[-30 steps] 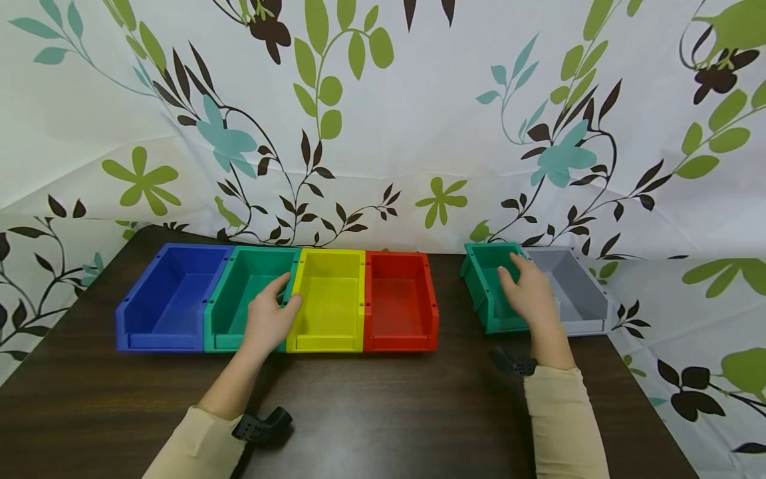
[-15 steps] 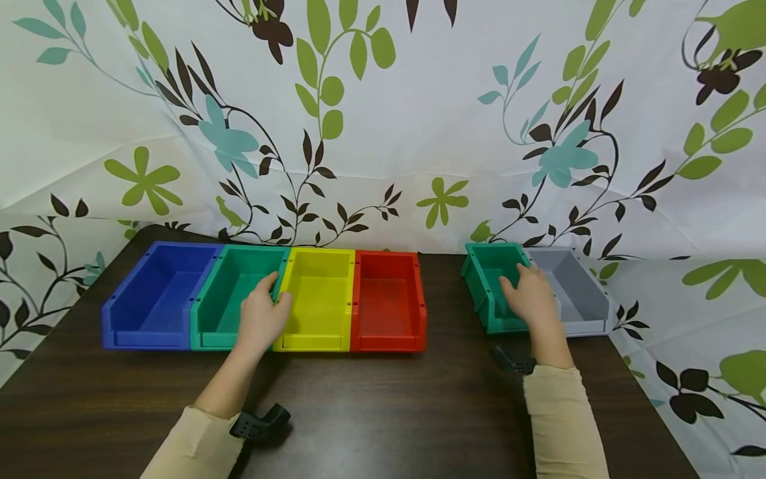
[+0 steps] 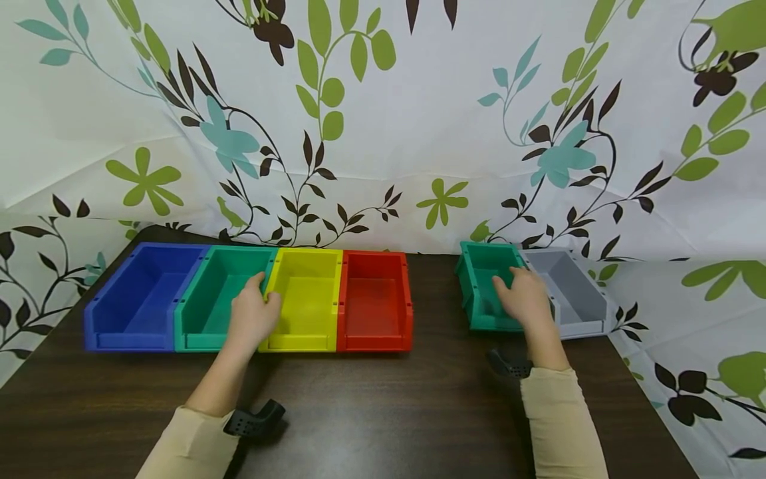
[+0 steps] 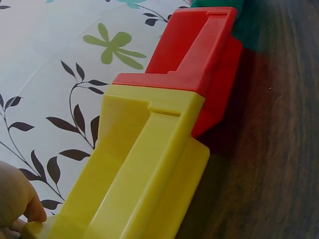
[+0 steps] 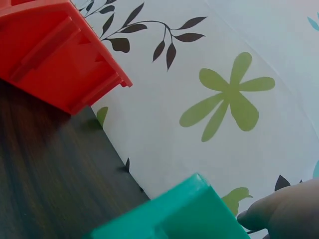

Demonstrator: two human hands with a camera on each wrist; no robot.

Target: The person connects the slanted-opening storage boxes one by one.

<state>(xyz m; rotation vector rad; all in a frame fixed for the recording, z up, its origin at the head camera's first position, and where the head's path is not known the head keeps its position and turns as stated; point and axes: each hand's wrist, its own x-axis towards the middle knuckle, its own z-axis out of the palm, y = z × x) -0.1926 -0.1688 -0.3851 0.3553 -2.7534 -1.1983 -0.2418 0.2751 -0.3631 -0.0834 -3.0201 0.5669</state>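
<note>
Stacking bins stand in two rows on a dark wooden table. In the left row, a blue bin point(image 3: 143, 293), a green bin point(image 3: 218, 293), a yellow bin point(image 3: 305, 299) and a red bin point(image 3: 376, 299) touch side by side. My left hand point(image 3: 253, 316) grips the adjoining walls of the green and yellow bins; its fingertips are partly hidden. On the right, a smaller green bin point(image 3: 483, 293) stands beside a grey bin point(image 3: 568, 289). My right hand point(image 3: 528, 299) holds the green bin's right wall, with its thumb on the inner side.
A leaf-patterned cloth point(image 3: 383, 133) hangs behind the table point(image 3: 383, 412) and along its right side. Bare tabletop separates the red bin from the right green bin. Black wrist cameras point(image 3: 256, 419) are worn on both wrists.
The blue, green, yellow and red bins have slid left together with my left hand. My right hand and the right green bin have shifted slightly left; the grey bin has barely moved.
</note>
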